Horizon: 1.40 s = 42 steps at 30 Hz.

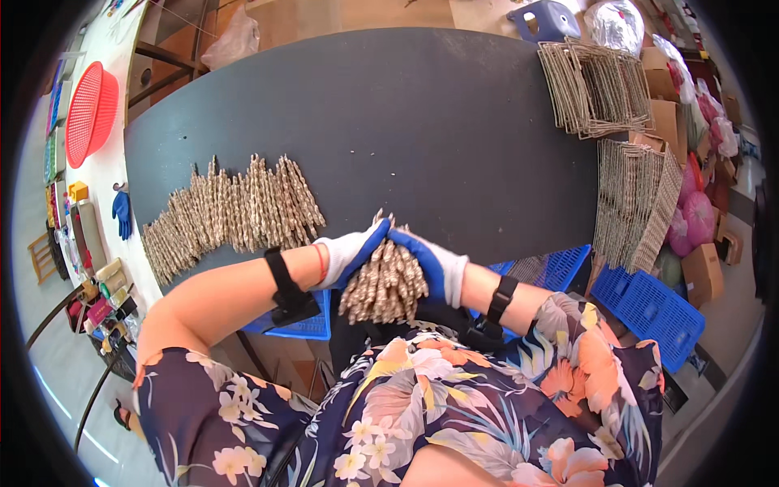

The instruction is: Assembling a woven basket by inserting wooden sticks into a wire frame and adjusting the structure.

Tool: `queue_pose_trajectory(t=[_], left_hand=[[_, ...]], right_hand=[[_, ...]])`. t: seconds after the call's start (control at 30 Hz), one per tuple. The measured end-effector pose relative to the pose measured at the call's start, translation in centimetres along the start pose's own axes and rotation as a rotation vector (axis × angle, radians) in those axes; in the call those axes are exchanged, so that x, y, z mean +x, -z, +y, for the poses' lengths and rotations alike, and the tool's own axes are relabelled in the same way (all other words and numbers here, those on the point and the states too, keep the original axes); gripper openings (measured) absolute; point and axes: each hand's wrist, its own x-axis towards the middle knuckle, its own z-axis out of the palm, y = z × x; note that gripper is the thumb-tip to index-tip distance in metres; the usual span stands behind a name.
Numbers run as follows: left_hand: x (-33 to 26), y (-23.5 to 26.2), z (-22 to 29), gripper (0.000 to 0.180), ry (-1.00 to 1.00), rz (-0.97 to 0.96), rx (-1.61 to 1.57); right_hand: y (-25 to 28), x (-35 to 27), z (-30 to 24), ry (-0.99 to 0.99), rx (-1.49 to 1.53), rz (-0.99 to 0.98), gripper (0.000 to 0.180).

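A thick bundle of knobbly, twisted golden-brown rods is gripped between my hands at the table's near edge, its ends facing my body. My left hand, in a white glove with a blue palm, presses round the bundle's left side. On the other side my right hand, gloved alike, wraps its fingers over the top. The fingertips of both hands nearly meet at the far end of the bundle. To the left, a long row of similar rods lies side by side on the dark table. What the rods are made of I cannot tell.
Stacked wire frames and more bent wire pieces lie at the table's right end. Blue plastic crates stand below on the right. At the left are a red basket and a loose blue glove.
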Motion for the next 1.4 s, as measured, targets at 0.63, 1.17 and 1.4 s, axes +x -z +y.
queue_pose_trajectory(t=[0.63, 1.17, 1.4], left_hand=[[4.9, 2.9, 3.7, 0.061, 0.147, 0.013, 0.229], [1.4, -3.0, -6.2, 0.086, -1.071, 0.542, 0.218], [3.9, -1.5, -13.3, 0.077, -1.280, 0.832, -0.185]], right_hand=[[4.7, 5.3, 0.8, 0.086, 0.426, -0.156, 0.052], [4.2, 2.0, 1.8, 0.767, -0.547, -0.009, 0.056], [5.5, 6.8, 2.9, 0.452, -0.706, -0.214, 0.050]])
